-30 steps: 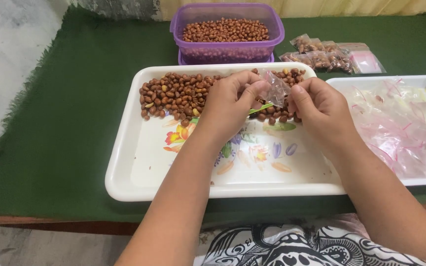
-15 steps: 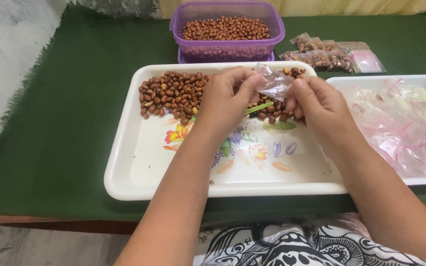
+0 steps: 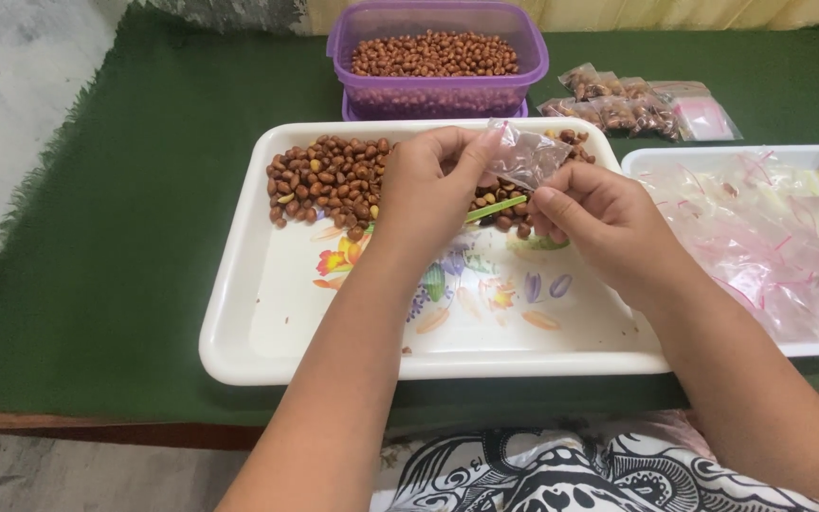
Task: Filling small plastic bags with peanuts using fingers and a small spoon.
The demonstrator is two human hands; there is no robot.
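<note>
Both hands meet over the far half of a white flower-printed tray [image 3: 267, 322]. My left hand [image 3: 428, 194] pinches one edge of a small clear plastic bag [image 3: 523, 156], and a thin green stick [image 3: 497, 209] pokes out from under that hand. My right hand [image 3: 599, 223] grips the bag's other lower edge with its fingers curled in. A heap of brown roasted peanuts [image 3: 334, 180] lies on the tray right under and to the left of the hands.
A purple tub of peanuts [image 3: 436, 59] stands behind the tray. Filled small bags [image 3: 623, 109] lie at the back right. A second white tray [image 3: 770, 237] on the right holds several empty clear bags. A green cloth [image 3: 125, 218] covers the table.
The bag has been lifted and turned between the fingers. My right hand has shifted slightly left and lower, its fingers curling in more.
</note>
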